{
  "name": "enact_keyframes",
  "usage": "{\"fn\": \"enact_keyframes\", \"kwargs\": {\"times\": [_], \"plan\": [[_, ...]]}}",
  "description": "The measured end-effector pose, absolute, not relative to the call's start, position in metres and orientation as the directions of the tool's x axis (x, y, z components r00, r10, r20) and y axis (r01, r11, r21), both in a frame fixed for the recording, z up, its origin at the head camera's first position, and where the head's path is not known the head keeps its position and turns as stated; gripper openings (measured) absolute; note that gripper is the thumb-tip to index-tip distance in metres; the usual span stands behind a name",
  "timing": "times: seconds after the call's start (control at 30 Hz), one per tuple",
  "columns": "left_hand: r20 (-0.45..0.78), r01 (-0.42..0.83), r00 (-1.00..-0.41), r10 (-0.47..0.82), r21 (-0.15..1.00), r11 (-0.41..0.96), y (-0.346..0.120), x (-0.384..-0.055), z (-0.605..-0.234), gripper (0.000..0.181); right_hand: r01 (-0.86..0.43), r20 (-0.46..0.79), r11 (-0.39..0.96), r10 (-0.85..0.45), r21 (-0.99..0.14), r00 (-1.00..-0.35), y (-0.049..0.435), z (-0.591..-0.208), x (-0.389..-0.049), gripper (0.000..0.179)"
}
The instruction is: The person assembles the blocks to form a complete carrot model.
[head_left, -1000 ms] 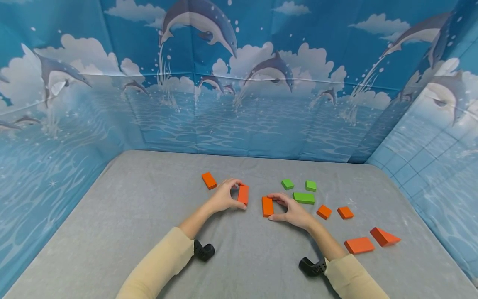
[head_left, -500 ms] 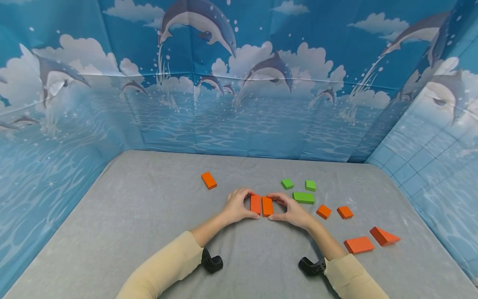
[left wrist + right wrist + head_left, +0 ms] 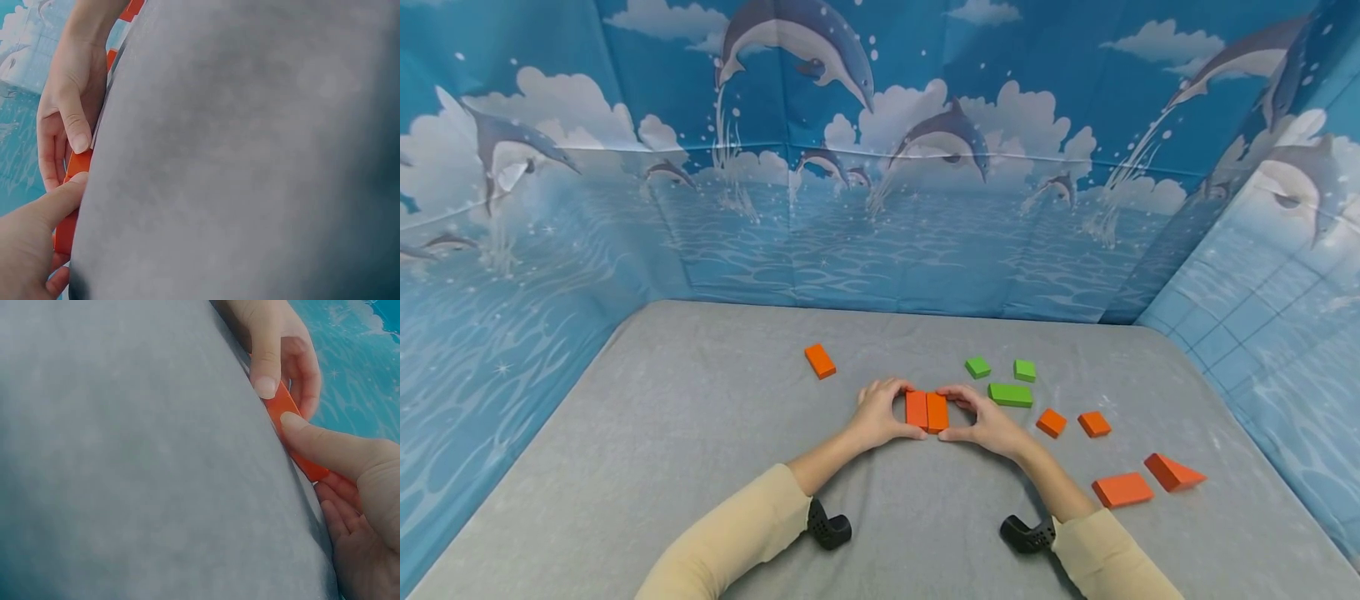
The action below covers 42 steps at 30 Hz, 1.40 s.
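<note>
Two orange rectangular blocks lie side by side, long sides touching, on the grey table (image 3: pixel 700 433). My left hand (image 3: pixel 902 410) grips the left orange block (image 3: pixel 915 408) between thumb and fingers. My right hand (image 3: pixel 947 413) grips the right orange block (image 3: pixel 937 412) the same way. In the left wrist view my left hand's thumb (image 3: pixel 59 200) presses the orange block's edge (image 3: pixel 65 228), with the right hand (image 3: pixel 69 106) opposite. In the right wrist view my right hand's thumb (image 3: pixel 312 440) lies on the orange block (image 3: pixel 294 434), facing the left hand (image 3: pixel 275 344).
Another orange block (image 3: pixel 820 361) lies at the back left. Three green blocks (image 3: pixel 1010 395) sit right of my hands, then two small orange squares (image 3: pixel 1051 422), a flat orange piece (image 3: pixel 1122 490) and an orange wedge (image 3: pixel 1172 472). Dolphin-print walls (image 3: pixel 880 208) enclose the table.
My left hand slid its orange block to the right until it met the block under my right hand. The right hand and its block barely moved.
</note>
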<state>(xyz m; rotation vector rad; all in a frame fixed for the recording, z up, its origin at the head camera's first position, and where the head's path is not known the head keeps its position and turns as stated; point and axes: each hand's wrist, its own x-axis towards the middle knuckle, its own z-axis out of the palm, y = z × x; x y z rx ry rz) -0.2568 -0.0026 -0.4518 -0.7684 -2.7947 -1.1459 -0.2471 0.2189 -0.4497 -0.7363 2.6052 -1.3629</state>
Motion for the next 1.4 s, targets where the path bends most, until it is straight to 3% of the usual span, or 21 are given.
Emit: {"fn": "enact_keyframes", "kwargs": {"times": [0.43,0.77,1.0,1.2,1.4], "plan": [[0.203,0.464,-0.868,0.453,0.654,0.598,-0.005,-0.257,-0.451,0.064,-0.342,0.091,0.473,-0.476,-0.812,-0.874,0.206,-0.416,-0.227,0.059],[0.200,0.484,-0.846,0.494,0.678,0.553,-0.017,-0.265,-0.443,0.076,-0.354,0.104,0.483,-0.469,-0.801,-0.877,0.217,-0.446,-0.244,0.063],[0.318,0.435,-0.900,0.297,0.658,0.614,-0.061,-0.291,-0.431,0.070,-0.326,0.085,0.475,-0.459,-0.817,-0.884,0.217,-0.446,-0.244,0.067],[0.322,0.332,-0.936,0.142,0.675,0.659,-0.102,-0.303,-0.439,0.071,-0.330,0.090,0.470,-0.463,-0.819,-0.882,0.218,-0.446,-0.244,0.066],[0.275,0.258,-0.957,0.086,0.687,0.679,-0.123,-0.305,-0.449,0.073,-0.321,0.082,0.468,-0.462,-0.823,-0.883,0.218,-0.446,-0.244,0.065]]}}
